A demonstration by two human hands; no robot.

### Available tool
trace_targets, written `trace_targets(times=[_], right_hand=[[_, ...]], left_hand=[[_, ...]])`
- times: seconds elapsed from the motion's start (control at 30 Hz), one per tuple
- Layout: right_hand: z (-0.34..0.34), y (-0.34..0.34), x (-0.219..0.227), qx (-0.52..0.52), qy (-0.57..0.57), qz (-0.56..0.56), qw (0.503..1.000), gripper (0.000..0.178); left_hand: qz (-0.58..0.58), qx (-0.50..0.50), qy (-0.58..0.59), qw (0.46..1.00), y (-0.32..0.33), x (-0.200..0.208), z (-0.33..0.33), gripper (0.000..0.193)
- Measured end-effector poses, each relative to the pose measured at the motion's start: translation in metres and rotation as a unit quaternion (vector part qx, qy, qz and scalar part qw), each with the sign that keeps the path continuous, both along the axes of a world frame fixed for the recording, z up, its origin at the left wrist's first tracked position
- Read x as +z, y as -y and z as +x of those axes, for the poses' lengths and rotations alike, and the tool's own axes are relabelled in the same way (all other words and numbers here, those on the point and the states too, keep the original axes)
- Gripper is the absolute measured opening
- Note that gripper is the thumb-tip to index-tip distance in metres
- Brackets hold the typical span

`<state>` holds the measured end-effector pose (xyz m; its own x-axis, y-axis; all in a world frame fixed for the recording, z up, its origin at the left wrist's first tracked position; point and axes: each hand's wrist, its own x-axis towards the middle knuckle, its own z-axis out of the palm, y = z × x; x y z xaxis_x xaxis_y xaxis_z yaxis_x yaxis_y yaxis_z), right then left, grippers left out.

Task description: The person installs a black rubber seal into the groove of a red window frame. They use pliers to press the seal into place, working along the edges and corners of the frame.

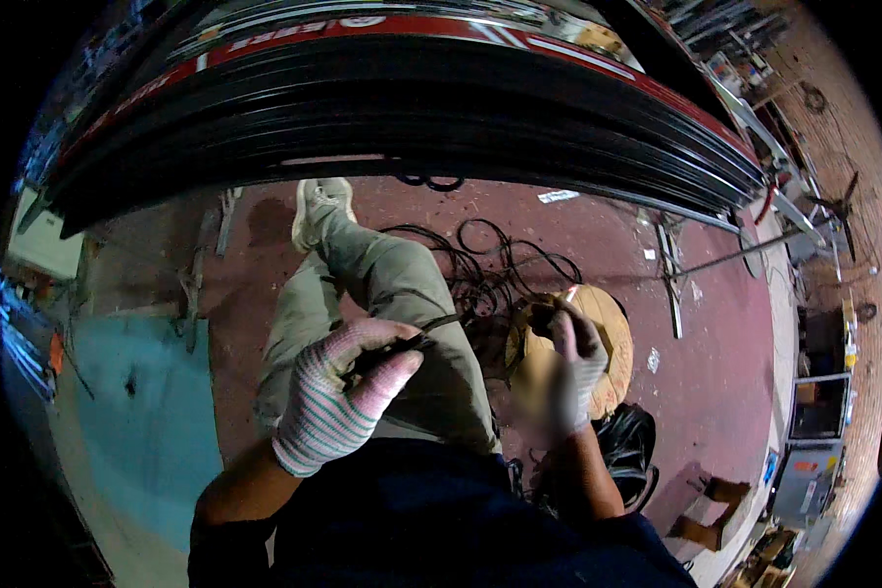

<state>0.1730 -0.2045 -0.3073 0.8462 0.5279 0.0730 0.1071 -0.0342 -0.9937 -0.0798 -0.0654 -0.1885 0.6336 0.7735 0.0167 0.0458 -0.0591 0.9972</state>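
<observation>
My left hand (pixel 338 392), in a white knitted glove with pink and green stripes, is closed over my lap. Its thumb and fingers pinch a small black strip (pixel 443 321) whose thin end points to the right. My right hand (pixel 578 363), also gloved, is raised with its fingers bent together; what they hold, if anything, is too small to name. Behind it stands a round tan package or roll (pixel 613 338) with a dark opening. Part of that hand and its surroundings is blurred. My crossed legs in grey-green trousers (pixel 392 279) lie beneath both hands.
A stack of long black bars (pixel 412 108) on a red-edged rack spans the far side. Loops of black cable (pixel 500 265) lie on the reddish floor. A black bag (pixel 625 446) is at my right, beyond it a brown bracket-shaped piece (pixel 712 514). A teal panel (pixel 147 412) covers the left floor.
</observation>
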Motion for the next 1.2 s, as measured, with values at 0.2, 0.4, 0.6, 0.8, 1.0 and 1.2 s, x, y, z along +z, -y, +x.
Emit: trace_targets(times=[0.2,0.4,0.6,0.8,1.0,1.2], right_hand=[[0.043,-0.003,-0.05,-0.046,-0.039,0.04,0.997,0.011],[0.107,-0.004,-0.082,-0.052,-0.086,0.015,0.995,0.02],[0.071,0.001,-0.041,-0.03,-0.07,0.01,0.997,0.022],[-0.014,0.017,0.017,0.073,0.042,0.05,0.995,0.025],[-0.073,0.034,0.069,0.094,-0.023,0.153,0.984,0.027],[-0.081,0.043,0.082,0.114,0.02,0.159,0.981,0.031]], left_hand=[[-0.032,-0.018,0.002,0.999,0.009,-0.006,-0.001,0.015],[-0.009,-0.029,-0.015,0.999,0.019,-0.012,0.001,0.014],[-0.052,-0.031,0.009,0.998,0.016,-0.027,0.001,0.016],[-0.123,-0.003,0.031,0.992,0.008,-0.025,0.002,0.015],[-0.121,0.035,0.025,0.992,0.001,-0.022,-0.004,0.018],[-0.162,0.075,0.058,0.982,0.003,-0.024,-0.014,0.018]])
